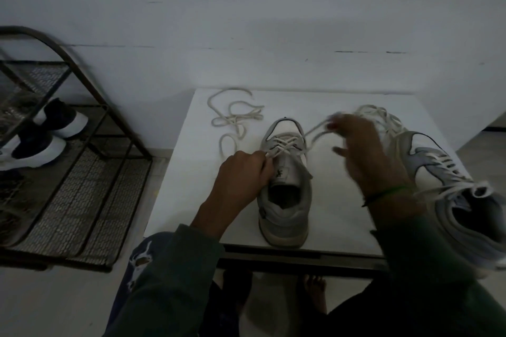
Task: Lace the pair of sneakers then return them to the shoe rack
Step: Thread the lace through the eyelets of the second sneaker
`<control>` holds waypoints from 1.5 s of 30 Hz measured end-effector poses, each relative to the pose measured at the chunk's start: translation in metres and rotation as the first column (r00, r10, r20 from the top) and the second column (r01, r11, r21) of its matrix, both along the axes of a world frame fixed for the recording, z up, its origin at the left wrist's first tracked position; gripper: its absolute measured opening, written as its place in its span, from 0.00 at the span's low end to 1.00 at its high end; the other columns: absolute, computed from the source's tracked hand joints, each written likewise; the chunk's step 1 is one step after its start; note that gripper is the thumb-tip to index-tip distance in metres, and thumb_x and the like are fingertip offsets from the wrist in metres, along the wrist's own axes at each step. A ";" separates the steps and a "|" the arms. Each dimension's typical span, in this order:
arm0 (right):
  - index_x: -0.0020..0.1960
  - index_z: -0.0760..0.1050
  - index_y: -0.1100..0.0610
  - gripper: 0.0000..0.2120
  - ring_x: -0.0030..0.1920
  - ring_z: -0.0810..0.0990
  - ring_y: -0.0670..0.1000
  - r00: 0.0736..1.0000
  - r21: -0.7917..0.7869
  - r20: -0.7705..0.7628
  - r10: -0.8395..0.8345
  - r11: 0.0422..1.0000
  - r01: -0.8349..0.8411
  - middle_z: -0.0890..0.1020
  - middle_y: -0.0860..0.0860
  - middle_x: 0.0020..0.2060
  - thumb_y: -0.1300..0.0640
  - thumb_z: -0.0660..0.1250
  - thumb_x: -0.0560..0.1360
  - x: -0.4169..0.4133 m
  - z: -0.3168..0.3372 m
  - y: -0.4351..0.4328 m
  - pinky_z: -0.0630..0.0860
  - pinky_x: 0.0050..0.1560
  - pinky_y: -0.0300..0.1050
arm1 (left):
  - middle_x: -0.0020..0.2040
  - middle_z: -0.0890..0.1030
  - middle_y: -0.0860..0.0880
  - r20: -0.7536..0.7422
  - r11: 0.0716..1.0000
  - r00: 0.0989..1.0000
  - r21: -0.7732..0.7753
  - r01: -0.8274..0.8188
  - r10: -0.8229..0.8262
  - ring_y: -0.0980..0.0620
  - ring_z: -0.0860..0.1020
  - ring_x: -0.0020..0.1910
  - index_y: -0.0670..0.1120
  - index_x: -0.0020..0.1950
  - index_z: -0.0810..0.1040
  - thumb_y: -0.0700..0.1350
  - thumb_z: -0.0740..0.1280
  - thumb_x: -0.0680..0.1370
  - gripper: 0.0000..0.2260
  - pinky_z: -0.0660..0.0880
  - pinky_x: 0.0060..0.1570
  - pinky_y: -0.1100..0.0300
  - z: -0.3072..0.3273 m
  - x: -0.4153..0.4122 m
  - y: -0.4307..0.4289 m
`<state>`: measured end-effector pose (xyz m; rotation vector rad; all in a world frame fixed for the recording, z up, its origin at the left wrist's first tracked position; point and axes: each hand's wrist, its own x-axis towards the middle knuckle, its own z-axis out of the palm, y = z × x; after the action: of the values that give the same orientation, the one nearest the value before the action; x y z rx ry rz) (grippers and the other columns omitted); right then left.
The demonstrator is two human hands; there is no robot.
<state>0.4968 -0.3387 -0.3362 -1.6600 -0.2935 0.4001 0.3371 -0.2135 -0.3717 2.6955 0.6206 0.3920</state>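
A grey and white sneaker [284, 200] stands on the white table [175, 200], toe pointing away from me, with lace crossed through its lower eyelets. My left hand [243, 172] pinches the lace at the left eyelets beside the tongue. My right hand [364, 150] is raised and blurred over the table, pulling the other lace end [315, 131] up and to the right. The second sneaker [449, 189], laced, lies at the table's right edge, partly behind my right wrist. A loose white lace [232, 117] lies coiled at the table's far left.
A dark metal shoe rack [90, 180] with mesh shelves stands on the floor to the left, holding a pair of dark shoes with white soles [46, 139]. A white wall runs behind the table. My bare feet show under the table's front edge.
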 end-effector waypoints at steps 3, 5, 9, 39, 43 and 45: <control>0.50 0.78 0.56 0.08 0.58 0.77 0.59 0.939 -0.365 0.288 -0.188 0.885 0.289 0.80 0.59 0.55 0.57 0.61 0.76 0.032 -0.007 -0.026 0.71 0.59 0.47 | 0.39 0.79 0.41 -0.004 1.000 1.000 0.012 0.003 -0.003 0.43 0.76 0.38 0.46 0.40 0.69 0.50 0.57 0.81 0.12 0.62 0.35 0.58 -0.001 0.000 0.000; 0.56 0.76 0.59 0.13 0.61 0.73 0.62 0.795 -0.527 0.605 -0.045 0.726 0.442 0.76 0.61 0.59 0.52 0.63 0.76 0.026 -0.015 -0.027 0.69 0.59 0.50 | 0.39 0.79 0.42 -0.007 0.999 1.000 0.030 0.013 -0.013 0.46 0.75 0.37 0.46 0.41 0.69 0.50 0.57 0.82 0.12 0.62 0.35 0.58 0.000 0.003 -0.002; 0.55 0.78 0.50 0.12 0.64 0.70 0.57 0.675 -0.638 0.603 0.425 0.765 0.088 0.72 0.53 0.64 0.47 0.65 0.74 -0.020 -0.014 0.006 0.68 0.61 0.55 | 0.40 0.80 0.43 -0.002 0.997 1.000 0.069 0.016 -0.016 0.48 0.72 0.36 0.47 0.42 0.69 0.51 0.55 0.82 0.13 0.61 0.35 0.58 0.000 0.003 -0.004; 0.47 0.69 0.56 0.10 0.39 0.75 0.55 0.780 -0.757 0.378 0.499 0.652 -0.051 0.74 0.54 0.37 0.51 0.65 0.72 -0.055 -0.011 -0.001 0.66 0.34 0.43 | 0.34 0.78 0.46 0.189 0.981 0.977 0.148 -0.123 0.094 0.46 0.77 0.30 0.44 0.35 0.75 0.40 0.70 0.69 0.05 0.63 0.27 0.61 -0.016 0.038 -0.024; 0.43 0.71 0.60 0.08 0.35 0.79 0.58 0.806 -0.672 0.366 0.464 0.731 -0.116 0.78 0.56 0.34 0.56 0.66 0.70 -0.046 -0.018 -0.003 0.78 0.37 0.50 | 0.40 0.77 0.45 0.244 0.712 0.777 -0.615 -0.339 0.580 0.46 0.76 0.41 0.42 0.44 0.74 0.43 0.62 0.78 0.07 0.69 0.37 0.58 -0.015 0.038 -0.006; 0.41 0.68 0.60 0.08 0.33 0.77 0.56 0.800 -0.674 0.373 0.471 0.730 -0.116 0.75 0.54 0.32 0.57 0.66 0.70 -0.045 -0.023 -0.002 0.73 0.31 0.47 | 0.42 0.79 0.44 0.127 0.293 0.608 -0.939 -0.182 0.783 0.44 0.78 0.42 0.42 0.46 0.74 0.41 0.61 0.78 0.04 0.72 0.37 0.57 -0.011 0.037 0.005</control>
<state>0.4519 -0.3408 -0.3589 -2.3914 -0.9480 0.2916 0.3736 -0.2082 -0.3826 1.1699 1.1190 0.7728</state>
